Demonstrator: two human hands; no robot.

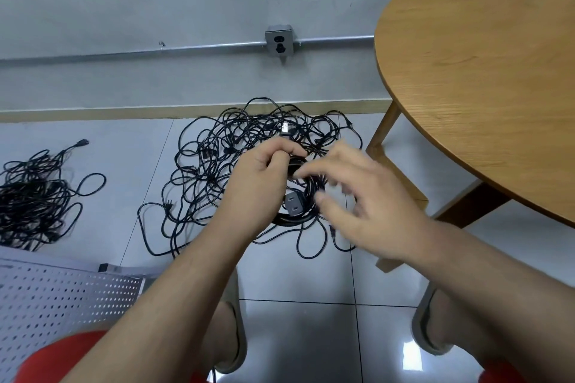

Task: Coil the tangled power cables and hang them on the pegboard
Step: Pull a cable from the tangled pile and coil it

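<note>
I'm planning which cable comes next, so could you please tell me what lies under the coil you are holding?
A tangled pile of black power cables on the floor tiles. The coil, the left hand and the right hand hide its middle.

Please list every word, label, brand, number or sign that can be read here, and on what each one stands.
None can be read.
Small white tag in the tangled black cable pile: too blurred to read.
Grey metal wall socket box: no lettering shows.
Grey plug on the black cable coil gripped by the left hand: no marking shows.
</note>
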